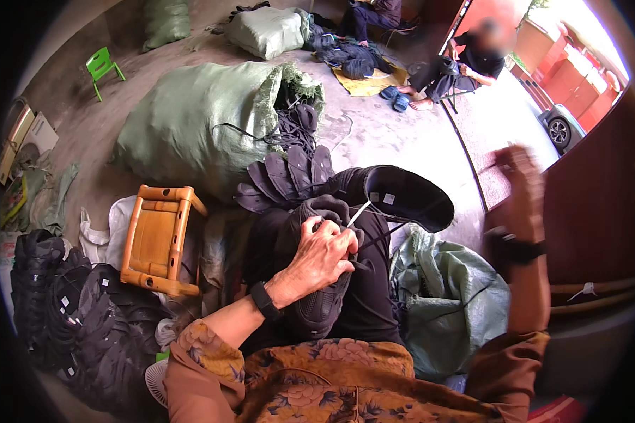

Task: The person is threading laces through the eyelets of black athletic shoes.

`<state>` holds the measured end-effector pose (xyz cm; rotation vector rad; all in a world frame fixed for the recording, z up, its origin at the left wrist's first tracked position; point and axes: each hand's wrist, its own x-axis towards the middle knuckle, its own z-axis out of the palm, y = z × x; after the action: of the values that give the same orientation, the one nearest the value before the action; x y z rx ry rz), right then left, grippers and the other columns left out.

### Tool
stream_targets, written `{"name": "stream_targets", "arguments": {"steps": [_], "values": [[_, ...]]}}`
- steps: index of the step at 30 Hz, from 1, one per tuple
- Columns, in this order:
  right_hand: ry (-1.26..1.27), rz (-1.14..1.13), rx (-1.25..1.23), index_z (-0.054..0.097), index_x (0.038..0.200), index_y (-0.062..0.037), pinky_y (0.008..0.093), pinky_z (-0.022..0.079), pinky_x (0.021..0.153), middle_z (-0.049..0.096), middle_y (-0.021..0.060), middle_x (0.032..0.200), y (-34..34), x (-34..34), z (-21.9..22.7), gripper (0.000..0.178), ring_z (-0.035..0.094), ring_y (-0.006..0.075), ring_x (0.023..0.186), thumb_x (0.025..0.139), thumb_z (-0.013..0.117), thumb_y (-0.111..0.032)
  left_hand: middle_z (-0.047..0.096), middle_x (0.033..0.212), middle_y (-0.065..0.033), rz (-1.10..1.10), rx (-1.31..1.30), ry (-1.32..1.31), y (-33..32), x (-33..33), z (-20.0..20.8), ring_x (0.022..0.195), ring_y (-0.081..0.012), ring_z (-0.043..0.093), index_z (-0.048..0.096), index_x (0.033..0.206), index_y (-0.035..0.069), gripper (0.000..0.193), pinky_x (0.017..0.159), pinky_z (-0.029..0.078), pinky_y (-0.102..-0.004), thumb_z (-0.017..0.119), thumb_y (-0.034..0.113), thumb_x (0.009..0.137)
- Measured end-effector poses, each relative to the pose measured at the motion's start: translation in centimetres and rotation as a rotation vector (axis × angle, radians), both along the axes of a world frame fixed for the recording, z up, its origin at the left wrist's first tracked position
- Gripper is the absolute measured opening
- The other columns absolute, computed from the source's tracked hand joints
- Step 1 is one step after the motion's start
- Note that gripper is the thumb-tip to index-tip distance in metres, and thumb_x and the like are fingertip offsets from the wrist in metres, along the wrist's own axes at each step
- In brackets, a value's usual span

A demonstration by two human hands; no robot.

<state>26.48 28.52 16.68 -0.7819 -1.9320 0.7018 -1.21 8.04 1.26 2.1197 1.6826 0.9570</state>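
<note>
A black shoe (316, 303) rests on my lap, toe toward me. My left hand (317, 254) is closed over its tongue and lacing area. A thin pale strip (358, 213) stands up from the shoe beside my fingers. Out to the right, my raised right hand (521, 169) is blurred by motion, its fingers drawn together. A thin dark strand that looks like a shoelace sticks out of them. Beyond my knees lies a row of black shoe pieces (289, 176), with a larger curved black piece (416, 197) bearing small white labels.
A big pale green sack (190, 127) spills black laces ahead. To the left are a bamboo stool (155, 240) and a heap of black shoes (85, 317). A green woven sack (448, 296) sits by my right leg. Another person (466, 63) sits far right.
</note>
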Motion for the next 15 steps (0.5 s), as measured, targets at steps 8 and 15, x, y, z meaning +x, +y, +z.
{"name": "stream_targets", "arguments": {"steps": [8, 15], "values": [[0.664, -0.218, -0.367, 0.060, 0.098, 0.0013, 0.0345, 0.053, 0.089, 0.066, 0.0156, 0.097, 8.4, 23.6, 3.9, 0.017, 0.064, 0.0241, 0.094, 0.100, 0.048, -0.010, 0.060, 0.099, -0.0040, -0.123, -0.013, 0.050, 0.6, 0.1, -0.2, 0.110, -0.0258, 0.052, 0.051, 0.124, 0.010, 0.062, 0.112, 0.022, -0.0534, 0.080, 0.022, 0.070], [0.489, -0.303, -0.457, 0.062, 0.104, -0.0005, 0.0274, 0.052, 0.064, 0.062, 0.0054, 0.073, 0.2, 12.0, -10.6, 0.015, 0.061, 0.0145, 0.066, 0.096, 0.055, -0.012, 0.048, 0.139, -0.0115, -0.156, 0.015, 0.033, -0.8, -6.0, 0.6, 0.135, -0.0325, 0.039, 0.056, 0.128, 0.008, 0.049, 0.107, 0.036, -0.0440, 0.068, 0.010, 0.081]]}}
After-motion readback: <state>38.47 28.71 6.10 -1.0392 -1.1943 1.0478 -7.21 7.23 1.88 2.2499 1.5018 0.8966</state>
